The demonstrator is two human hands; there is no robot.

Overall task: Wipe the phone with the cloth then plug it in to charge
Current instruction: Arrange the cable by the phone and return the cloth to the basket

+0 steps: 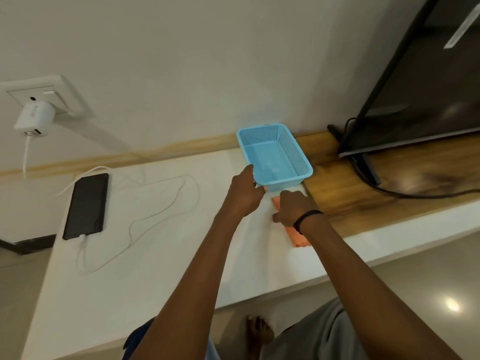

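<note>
Our left hand pinches the blue basket by its near rim, steadying it, we judge — our right hand presses flat, unclenched, on the orange cloth. The phone lies well left, cable already attached.

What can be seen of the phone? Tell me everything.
The phone is a slim black slab with a dark, unlit glass face, lying flat and face up near the left end of the white counter, its long side running away from the viewer. A white cable is plugged into its near end and loops across the counter. A white charger sits in the wall socket. Neither hand touches the phone.
</note>
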